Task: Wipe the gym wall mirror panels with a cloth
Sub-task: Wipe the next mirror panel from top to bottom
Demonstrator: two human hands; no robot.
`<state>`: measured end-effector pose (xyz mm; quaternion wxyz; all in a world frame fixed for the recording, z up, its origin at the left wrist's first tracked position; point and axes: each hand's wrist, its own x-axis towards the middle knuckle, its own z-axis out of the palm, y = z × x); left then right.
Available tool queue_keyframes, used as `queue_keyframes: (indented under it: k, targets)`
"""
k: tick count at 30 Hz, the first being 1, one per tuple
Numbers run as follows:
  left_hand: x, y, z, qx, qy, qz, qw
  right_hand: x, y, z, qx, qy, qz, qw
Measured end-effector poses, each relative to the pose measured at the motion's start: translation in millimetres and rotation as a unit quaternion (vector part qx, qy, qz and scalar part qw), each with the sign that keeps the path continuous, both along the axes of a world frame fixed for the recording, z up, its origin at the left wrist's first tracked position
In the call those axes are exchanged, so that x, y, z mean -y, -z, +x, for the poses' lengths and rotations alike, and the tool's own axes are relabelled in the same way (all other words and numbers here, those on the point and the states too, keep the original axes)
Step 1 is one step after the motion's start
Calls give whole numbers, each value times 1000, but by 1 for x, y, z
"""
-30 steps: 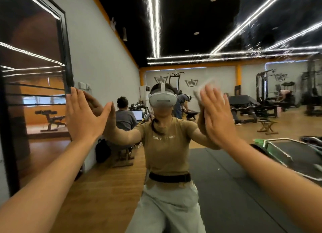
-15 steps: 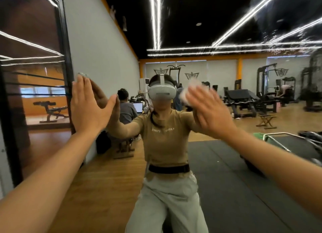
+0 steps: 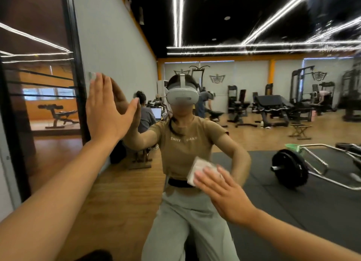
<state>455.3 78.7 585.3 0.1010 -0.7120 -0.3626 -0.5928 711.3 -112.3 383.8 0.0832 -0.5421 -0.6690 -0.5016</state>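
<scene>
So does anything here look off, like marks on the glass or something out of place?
Yes: the upper right of the mirror looks speckled and streaky, so that patch seems unwiped. The right hand presses the cloth much lower down, while the left hand lies flat on the glass. Nothing looks broken or spilled.

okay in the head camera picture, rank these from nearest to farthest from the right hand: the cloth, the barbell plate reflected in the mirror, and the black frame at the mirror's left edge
1. The cloth, pressed under the right hand, low in the middle.
2. The barbell plate, reflected to the right, across the picture from the hand.
3. The black frame, far left, beyond the left hand, which lies flat on the mirror.
</scene>
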Motion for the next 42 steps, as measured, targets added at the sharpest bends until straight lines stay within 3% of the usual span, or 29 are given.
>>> queue_keyframes:
  k: [3,6,10,13,15,18,21,25,29,32,36,39,42]
  targets:
    - [-2,1,-4,-11,13,5,1000,1,-4,3,33,-1,-33,999]
    - [-4,1,-8,-21,22,8,1000,-14,-75,-6,24,-25,17,999]
    - [-10,3,-13,-35,33,9,999,-38,-200,-23,-66,-27,160,985]
    - [-13,4,-17,-48,39,7,998,-52,-253,-36,-142,-42,228,962]
    - [-15,4,-19,-55,45,8,997,-61,-248,-44,-152,-44,248,956]
    - [-17,4,-25,-68,58,11,996,-67,-187,-50,-110,-65,199,972]
    - [-18,4,-30,-87,67,17,994,-64,-96,-50,22,-68,72,995]
    - [-21,4,-38,-118,69,24,990,-52,-24,-42,207,-19,-88,974]
    - [-26,4,-46,-149,71,32,986,-64,-78,-49,189,-61,-69,978]
    - [-27,3,-52,-162,74,39,983,-80,-167,-57,71,-76,65,992]
    - [-28,3,-56,-171,76,46,981,-96,-265,-66,-87,-32,241,966]
    - [-30,2,-57,-177,81,49,980,-110,-265,-81,-118,-41,277,953]
    - [-36,2,-61,-192,80,61,976,-118,-209,-91,-35,-80,196,977]
